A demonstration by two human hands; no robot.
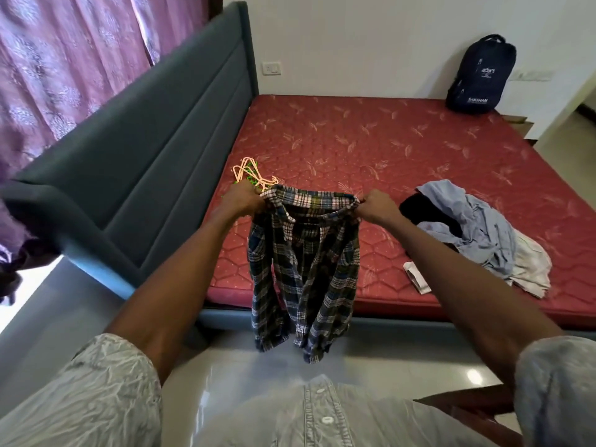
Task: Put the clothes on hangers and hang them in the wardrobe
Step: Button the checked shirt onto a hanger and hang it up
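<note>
2 hands hold up 1 plaid shirt [304,269] by its shoulders, out in front of the person at the near edge of the bed. Left hand [242,198] is curled tight on the left shoulder seam, right hand [377,204] fisted on the right one; collar sags between them and the body hangs down over the mattress [403,146] edge toward the floor. No hanger in the shirt yet, as far as I can tell.

Just behind the left hand, a small bunch of hangers [251,175] (peach, w/ some green) lies on the mattress near the headboard [145,150]. To the right, near the right hand, a heap of other clothes [477,233] waits: pale blue, something black, something whitish. A small white item [416,277] lies beside the heap.

Far corner: dark backpack [480,75] against the wall. Wardrobe not in view.

Progress, my read: early. Nothing looks hung; this shirt needs a hanger next, then the pile.
</note>
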